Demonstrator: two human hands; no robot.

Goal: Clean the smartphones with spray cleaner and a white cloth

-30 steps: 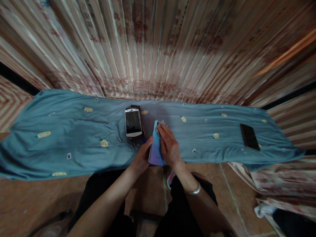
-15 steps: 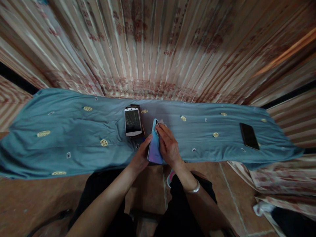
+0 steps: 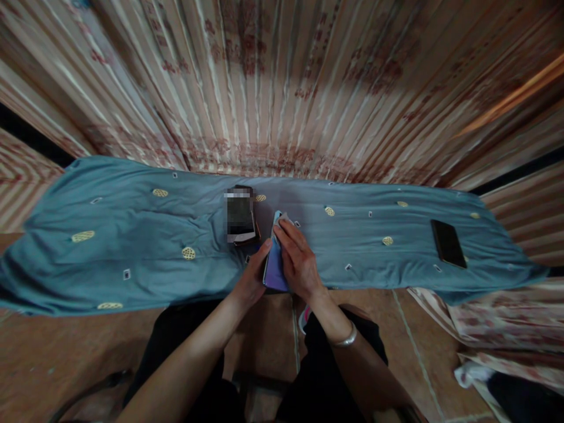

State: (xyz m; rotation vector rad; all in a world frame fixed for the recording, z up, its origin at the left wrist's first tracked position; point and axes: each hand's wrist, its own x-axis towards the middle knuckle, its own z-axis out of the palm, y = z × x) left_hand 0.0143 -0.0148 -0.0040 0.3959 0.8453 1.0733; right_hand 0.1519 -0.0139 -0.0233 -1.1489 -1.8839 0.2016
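A phone with a shiny blue-purple back is tilted above the front edge of the cloth-covered surface. My left hand grips it along its left side, thumb on the near edge. My right hand presses a small pale wipe, perhaps tissue or cloth, against the upper part of the phone's back. The fingers of that hand lie close together over the wipe and hide most of it. Just left of the hands, a stack of phones rests on the cloth, its top one partly blurred out.
A dark phone lies alone at the right end of the blue patterned cloth. Behind the surface hangs a pleated curtain. My legs are below the near edge, over a tiled floor.
My right hand has shifted slightly left with the wipe, across the phone's back. The left hand keeps its grip on the phone. The whole view has moved very little.
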